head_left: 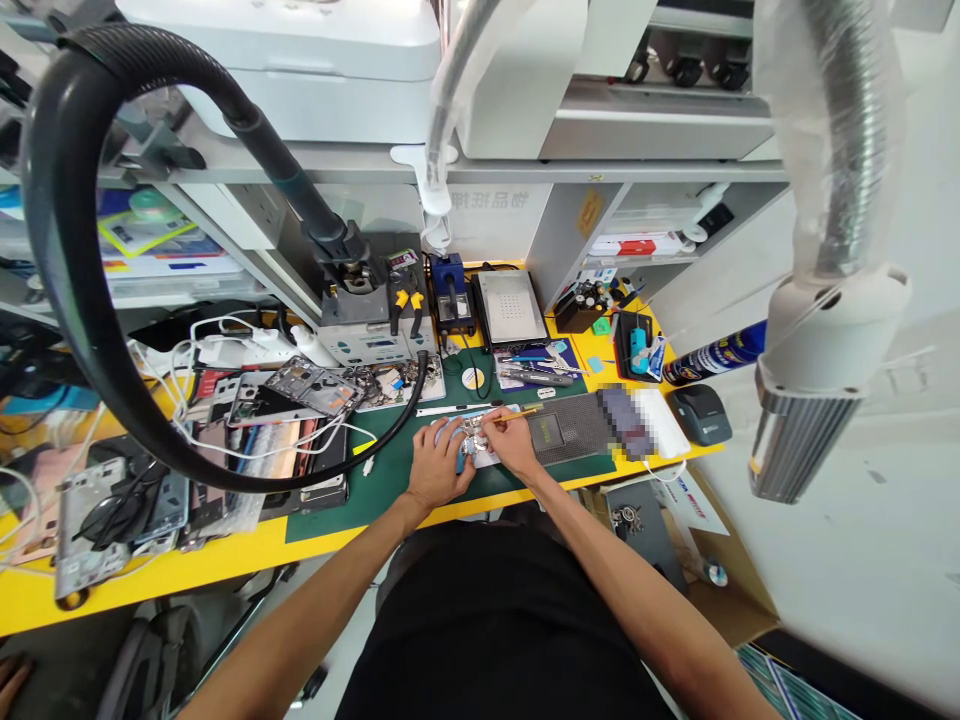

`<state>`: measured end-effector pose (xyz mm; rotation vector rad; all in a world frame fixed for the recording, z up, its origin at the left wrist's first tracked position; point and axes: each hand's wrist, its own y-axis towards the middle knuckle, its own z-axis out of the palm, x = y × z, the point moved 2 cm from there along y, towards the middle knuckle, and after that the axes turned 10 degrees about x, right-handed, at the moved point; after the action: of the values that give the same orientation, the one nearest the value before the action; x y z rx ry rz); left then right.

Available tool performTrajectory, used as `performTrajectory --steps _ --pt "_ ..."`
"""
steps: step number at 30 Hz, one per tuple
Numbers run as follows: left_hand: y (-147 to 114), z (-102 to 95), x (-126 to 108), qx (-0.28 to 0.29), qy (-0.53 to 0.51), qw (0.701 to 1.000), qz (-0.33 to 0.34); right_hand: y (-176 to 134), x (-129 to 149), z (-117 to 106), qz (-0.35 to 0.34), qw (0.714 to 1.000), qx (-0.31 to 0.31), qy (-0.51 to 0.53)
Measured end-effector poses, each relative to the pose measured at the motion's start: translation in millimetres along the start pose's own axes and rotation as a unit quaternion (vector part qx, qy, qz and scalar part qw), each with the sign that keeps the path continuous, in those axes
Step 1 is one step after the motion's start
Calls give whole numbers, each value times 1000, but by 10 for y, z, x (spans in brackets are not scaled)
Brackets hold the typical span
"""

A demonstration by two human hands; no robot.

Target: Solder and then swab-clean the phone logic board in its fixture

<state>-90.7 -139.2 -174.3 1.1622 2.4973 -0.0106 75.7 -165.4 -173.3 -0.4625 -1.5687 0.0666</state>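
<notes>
On the green mat [330, 522] lies an opened phone [474, 430] with silvery inner parts showing and a light blue edge. My left hand [439, 466] is curled over its left side, fingers bent on top and thumb at the near edge, gripping it. In my right hand [513, 446] a thin yellow-brown stick-like tool [525, 412] is pinched, its rear end pointing right. The tool's tip is over the phone's inner parts, too small to make out. A grey perforated mat [581, 425] reaches right from beside my right hand.
A black hose [60, 250] loops over the left bench, above phone parts [315, 385] and white cables. A lamp head [806, 420] hangs at right. Behind stand a soldering station [451, 290] and a metal box [514, 307]. Another person's hand [11, 682] shows bottom left.
</notes>
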Motion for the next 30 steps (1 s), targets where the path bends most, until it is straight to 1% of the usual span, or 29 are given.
performTrajectory --steps 19,30 --pt "6 -29 -17 -3 7 1000 2 -14 51 2 -4 1000 0 8" --pt "6 -26 -12 -8 12 1000 4 4 16 2 -2 999 -11 39"
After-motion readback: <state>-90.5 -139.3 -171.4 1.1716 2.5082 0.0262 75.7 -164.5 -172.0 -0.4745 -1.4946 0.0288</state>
